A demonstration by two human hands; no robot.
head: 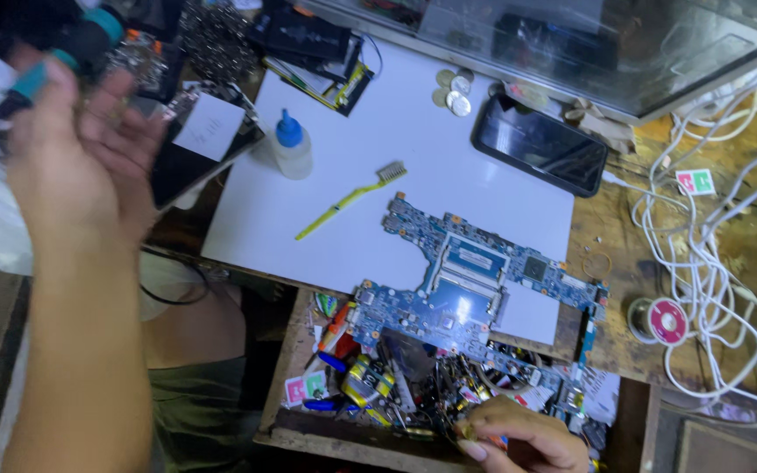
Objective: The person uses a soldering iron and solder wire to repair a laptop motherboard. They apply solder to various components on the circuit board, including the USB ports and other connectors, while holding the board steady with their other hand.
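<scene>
While the right hand (pixel 519 438) pinches a small brass part among drawer (pixel 308 429) clutter at 6 o'clock, a blue circuit board (pixel 470 285) lies flat on the table's white mat (pixel 413 131); left hand (pixel 76 149), blurred, open-palmed, at 10 o'clock.

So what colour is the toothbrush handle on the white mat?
Yellow; the toothbrush shows clearly in the head view.
</scene>
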